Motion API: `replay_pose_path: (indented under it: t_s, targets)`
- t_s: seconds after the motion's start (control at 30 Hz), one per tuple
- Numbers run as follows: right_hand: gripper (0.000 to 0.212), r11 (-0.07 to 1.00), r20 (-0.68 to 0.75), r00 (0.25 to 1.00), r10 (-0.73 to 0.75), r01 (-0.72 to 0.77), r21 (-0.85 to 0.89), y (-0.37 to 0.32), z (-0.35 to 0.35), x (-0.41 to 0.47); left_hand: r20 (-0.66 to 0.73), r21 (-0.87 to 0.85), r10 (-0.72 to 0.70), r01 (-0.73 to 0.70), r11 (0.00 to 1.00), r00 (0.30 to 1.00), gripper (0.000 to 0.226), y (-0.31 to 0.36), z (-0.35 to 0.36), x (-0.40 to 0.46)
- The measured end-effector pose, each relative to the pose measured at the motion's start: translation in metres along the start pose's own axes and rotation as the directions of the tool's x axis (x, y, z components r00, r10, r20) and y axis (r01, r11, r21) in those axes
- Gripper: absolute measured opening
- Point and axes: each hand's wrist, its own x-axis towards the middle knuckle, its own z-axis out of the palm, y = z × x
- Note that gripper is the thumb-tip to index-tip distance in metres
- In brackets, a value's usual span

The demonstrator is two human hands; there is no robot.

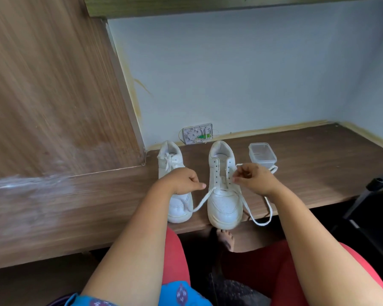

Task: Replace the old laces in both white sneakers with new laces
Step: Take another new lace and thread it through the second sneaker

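Note:
Two white sneakers stand toes toward me on the wooden desk (307, 173). The left sneaker (177, 206) is fully laced with a bow near its tongue. The right sneaker (224, 206) has most eyelets bare; a white lace (202, 200) runs through its lower eyelets only. My left hand (182, 181) hovers between the shoes with curled fingers, and whether it holds the lace's left strand is unclear. My right hand (253, 178) pinches the lace's right strand beside the eyelets; that strand loops down past the desk's front edge.
A clear plastic container (262, 154) sits behind my right hand. A white wall plate (197, 133) leans at the back wall. A wooden panel (53, 96) rises on the left. A black stand (374, 206) is at the right, and my knees are under the desk edge.

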Motion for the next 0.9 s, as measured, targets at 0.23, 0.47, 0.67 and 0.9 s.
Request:
replay_pose_path:
  t_s: [0.23,0.47,0.67,0.9]
  targets:
    - [0.018,0.952,0.162,0.986,0.045,0.007,-0.307,0.003,0.008,-0.005,-0.009,-0.007,0.082,-0.082,0.997,0.997,0.032,0.018,0.024,0.011]
    - [0.014,0.971,0.126,0.989,0.074,-0.043,-0.237,0.002,0.006,-0.004,-0.058,-0.006,0.178,-0.178,0.984,0.982,0.019,0.017,0.024,0.013]
    - [0.013,0.974,0.064,0.995,0.079,-0.064,-0.215,0.001,0.005,-0.004,-0.021,-0.009,0.159,-0.16,0.987,0.987,0.016,0.016,0.023,0.016]
    - [0.018,0.962,0.035,0.999,-0.004,0.014,-0.272,0.001,-0.002,-0.005,0.147,-0.386,0.044,0.016,0.922,0.988,0.009,0.026,0.03,0.007]
